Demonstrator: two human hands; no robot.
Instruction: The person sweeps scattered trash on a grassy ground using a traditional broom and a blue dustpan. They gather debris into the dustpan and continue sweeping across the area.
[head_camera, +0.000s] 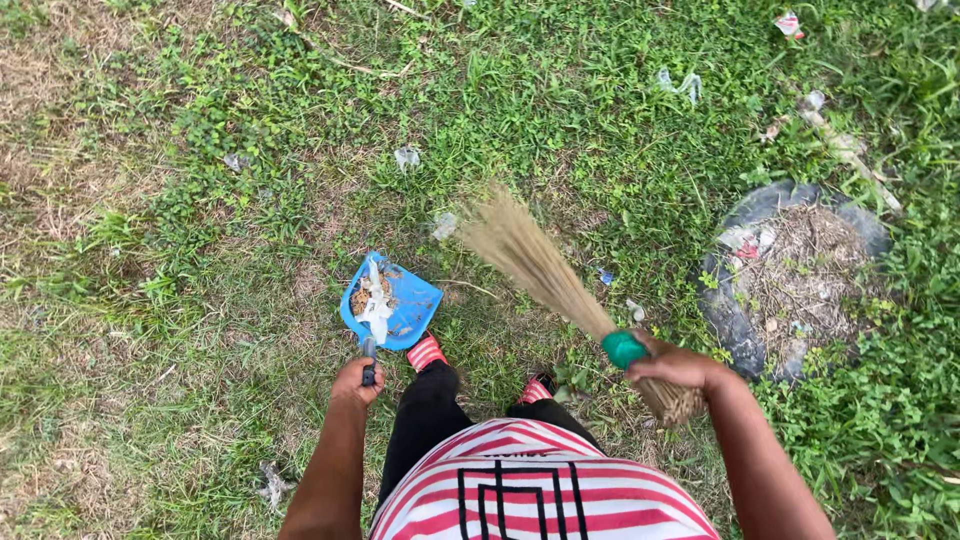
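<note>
Patchy grass (200, 330) is still bearing scattered white litter scraps (407, 157) while the left hand (357, 381) is gripping a partly loaded blue plastic dustpan (392, 300) and the right hand (678, 366) is clamping a straw hand broom (545, 270), apparently mid-sweep.

I stand outdoors in a yard or open lot: patchy grass (560, 110) and bare dry soil underfoot, scattered paper litter (680, 85), and an old tyre (725, 315) half sunk into the ground.

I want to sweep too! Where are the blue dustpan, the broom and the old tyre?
blue dustpan (412, 302): head view, bare pan floor.
broom (528, 257): head view, straw bristles.
old tyre (722, 310): head view, left rubber wall.
</note>
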